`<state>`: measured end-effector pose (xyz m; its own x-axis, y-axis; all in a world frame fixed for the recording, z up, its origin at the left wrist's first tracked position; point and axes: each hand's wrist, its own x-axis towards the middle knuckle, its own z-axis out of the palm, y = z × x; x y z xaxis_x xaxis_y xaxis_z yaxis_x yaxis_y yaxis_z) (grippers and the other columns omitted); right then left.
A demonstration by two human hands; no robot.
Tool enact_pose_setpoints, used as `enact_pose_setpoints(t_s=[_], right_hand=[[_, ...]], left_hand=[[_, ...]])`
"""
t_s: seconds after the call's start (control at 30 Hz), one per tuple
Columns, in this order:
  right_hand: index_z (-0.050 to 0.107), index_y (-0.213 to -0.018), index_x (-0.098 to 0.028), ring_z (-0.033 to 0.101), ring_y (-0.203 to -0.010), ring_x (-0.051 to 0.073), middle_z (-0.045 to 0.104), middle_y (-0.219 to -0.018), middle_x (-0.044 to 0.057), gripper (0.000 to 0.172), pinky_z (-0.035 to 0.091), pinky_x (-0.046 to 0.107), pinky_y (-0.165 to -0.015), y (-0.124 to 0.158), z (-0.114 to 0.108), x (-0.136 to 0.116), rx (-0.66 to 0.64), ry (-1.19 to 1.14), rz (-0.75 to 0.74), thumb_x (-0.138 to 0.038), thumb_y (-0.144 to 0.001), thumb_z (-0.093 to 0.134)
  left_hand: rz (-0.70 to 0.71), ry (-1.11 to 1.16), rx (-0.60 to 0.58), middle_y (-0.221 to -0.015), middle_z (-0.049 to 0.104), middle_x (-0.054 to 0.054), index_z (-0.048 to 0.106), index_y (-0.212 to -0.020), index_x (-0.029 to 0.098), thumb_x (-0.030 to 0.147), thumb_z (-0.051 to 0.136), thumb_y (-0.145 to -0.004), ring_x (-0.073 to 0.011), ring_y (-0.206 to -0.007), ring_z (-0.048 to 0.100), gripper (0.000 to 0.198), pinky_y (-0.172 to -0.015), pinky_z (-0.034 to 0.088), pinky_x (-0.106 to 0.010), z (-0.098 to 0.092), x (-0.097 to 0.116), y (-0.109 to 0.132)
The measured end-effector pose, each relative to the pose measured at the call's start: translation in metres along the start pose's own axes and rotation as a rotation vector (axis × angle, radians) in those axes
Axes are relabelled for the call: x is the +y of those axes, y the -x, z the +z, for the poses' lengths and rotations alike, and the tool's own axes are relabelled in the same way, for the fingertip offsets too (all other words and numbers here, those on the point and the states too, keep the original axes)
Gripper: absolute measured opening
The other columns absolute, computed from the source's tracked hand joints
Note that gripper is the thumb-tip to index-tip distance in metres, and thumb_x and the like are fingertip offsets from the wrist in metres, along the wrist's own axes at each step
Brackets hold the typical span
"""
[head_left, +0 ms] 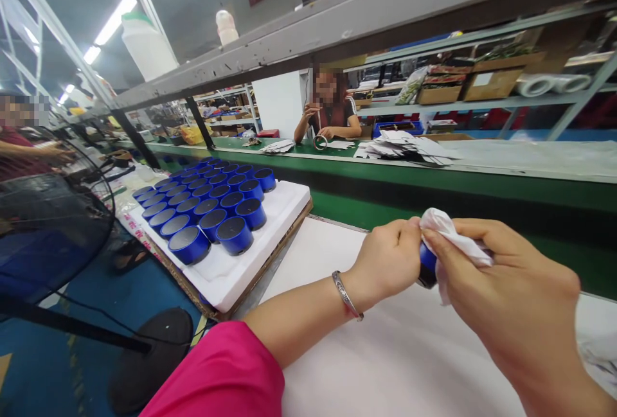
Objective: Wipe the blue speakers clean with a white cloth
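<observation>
My left hand (390, 261) is closed around a small blue round speaker (427, 266), of which only a sliver shows between my hands. My right hand (501, 288) pinches a white cloth (450, 230) against the speaker's top. Both hands hover over the white table surface (385, 353). To the left, a white foam tray (250, 256) carries several rows of identical blue cylindrical speakers (212, 208) with dark tops. A silver bangle (347, 295) sits on my left wrist, and a pink sleeve covers my upper arm.
A green conveyor belt (434, 192) runs behind the table. A person sits across it with paper stacks (409, 147) and a tape roll (319, 142). A black floor fan (48, 237) stands at left on the blue floor. Another person is at far left. Shelves hold cardboard boxes (496, 79).
</observation>
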<state>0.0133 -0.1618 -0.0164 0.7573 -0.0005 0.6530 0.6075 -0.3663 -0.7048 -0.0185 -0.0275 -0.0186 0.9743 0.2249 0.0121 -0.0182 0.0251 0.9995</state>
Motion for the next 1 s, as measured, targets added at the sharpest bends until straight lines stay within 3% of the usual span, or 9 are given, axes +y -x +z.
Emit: enact_pose_setpoints(t_s=[0.13, 0.23, 0.4, 0.6, 0.67, 0.73, 0.83, 0.93, 1.0], right_hand=[[0.084, -0.083, -0.028, 0.048, -0.041, 0.020, 0.064, -0.057, 0.001, 0.056, 0.038, 0.035, -0.035, -0.018, -0.019, 0.008, -0.241, -0.093, 0.241, -0.079, -0.062, 0.088], [0.085, -0.077, -0.031, 0.058, -0.048, 0.021, 0.066, -0.058, 0.002, 0.063, 0.047, 0.032, -0.042, -0.029, -0.036, 0.010, -0.358, -0.075, 0.133, -0.092, -0.061, 0.087], [0.083, -0.080, -0.035, 0.055, -0.046, 0.018, 0.069, -0.061, -0.002, 0.049, 0.048, 0.031, -0.046, -0.020, -0.035, 0.009, -0.326, 0.025, -0.023, -0.083, -0.081, 0.081], [0.082, -0.081, -0.031, 0.059, -0.052, 0.025, 0.066, -0.056, 0.001, 0.037, 0.041, 0.037, -0.050, -0.003, -0.007, 0.001, -0.015, 0.088, 0.021, -0.066, -0.080, 0.070], [0.084, -0.077, -0.029, 0.059, -0.051, 0.025, 0.067, -0.057, 0.003, 0.043, 0.041, 0.037, -0.048, -0.009, -0.008, 0.004, -0.050, 0.060, 0.108, -0.070, -0.073, 0.073], [0.084, -0.073, -0.030, 0.064, -0.053, 0.027, 0.067, -0.056, 0.003, 0.048, 0.047, 0.037, -0.048, -0.019, -0.017, 0.010, -0.199, 0.010, 0.149, -0.077, -0.067, 0.080], [0.083, -0.069, -0.031, 0.069, -0.058, 0.025, 0.072, -0.064, 0.003, 0.059, 0.055, 0.035, -0.053, -0.033, -0.036, 0.020, -0.388, -0.025, 0.058, -0.090, -0.068, 0.085], [0.078, -0.065, -0.032, 0.065, -0.056, 0.020, 0.077, -0.074, 0.002, 0.063, 0.053, 0.032, -0.052, -0.031, -0.042, 0.020, -0.397, 0.016, -0.063, -0.093, -0.079, 0.079], [0.078, -0.069, -0.034, 0.060, -0.054, 0.018, 0.073, -0.069, -0.001, 0.051, 0.050, 0.031, -0.050, -0.022, -0.034, 0.014, -0.304, 0.028, -0.110, -0.081, -0.086, 0.079]], left_hand=[[-0.069, -0.020, -0.026, -0.072, 0.053, 0.001, 0.059, -0.086, 0.021, 0.046, 0.049, -0.114, -0.0142, -0.061, 0.048, 0.039, -0.058, 0.039, -0.026, 0.002, 0.004, 0.001], [-0.119, 0.051, -0.093, -0.071, 0.054, 0.001, 0.061, -0.091, 0.021, 0.053, 0.044, -0.115, -0.0136, -0.053, 0.049, 0.043, -0.051, 0.031, -0.026, -0.002, 0.011, 0.001], [-0.147, 0.071, -0.060, -0.070, 0.057, 0.000, 0.063, -0.091, 0.020, 0.064, 0.055, -0.111, -0.0172, -0.061, 0.060, 0.049, -0.055, 0.036, -0.026, -0.004, 0.009, 0.000], [0.046, -0.005, 0.070, -0.080, 0.063, -0.003, 0.061, -0.082, 0.021, 0.061, 0.062, -0.109, -0.0196, -0.080, 0.060, 0.048, -0.075, 0.050, -0.030, 0.004, -0.006, 0.001], [0.007, -0.006, 0.031, -0.077, 0.061, -0.002, 0.060, -0.082, 0.021, 0.061, 0.062, -0.109, -0.0178, -0.073, 0.058, 0.048, -0.070, 0.048, -0.029, 0.005, -0.008, 0.000], [-0.082, 0.019, -0.026, -0.073, 0.058, -0.001, 0.059, -0.085, 0.021, 0.061, 0.059, -0.110, -0.0155, -0.061, 0.055, 0.047, -0.060, 0.041, -0.027, 0.004, -0.005, -0.002], [-0.221, 0.105, -0.114, -0.068, 0.057, 0.000, 0.055, -0.089, 0.022, 0.057, 0.052, -0.111, -0.0163, -0.051, 0.060, 0.042, -0.050, 0.029, -0.025, 0.001, 0.007, -0.003], [-0.298, 0.144, -0.156, -0.067, 0.059, -0.001, 0.054, -0.091, 0.022, 0.052, 0.046, -0.113, -0.0186, -0.050, 0.066, 0.038, -0.046, 0.023, -0.024, -0.003, 0.018, -0.002], [-0.258, 0.115, -0.124, -0.069, 0.061, -0.002, 0.058, -0.093, 0.021, 0.052, 0.043, -0.114, -0.0177, -0.052, 0.065, 0.040, -0.047, 0.026, -0.024, -0.005, 0.018, -0.002]])
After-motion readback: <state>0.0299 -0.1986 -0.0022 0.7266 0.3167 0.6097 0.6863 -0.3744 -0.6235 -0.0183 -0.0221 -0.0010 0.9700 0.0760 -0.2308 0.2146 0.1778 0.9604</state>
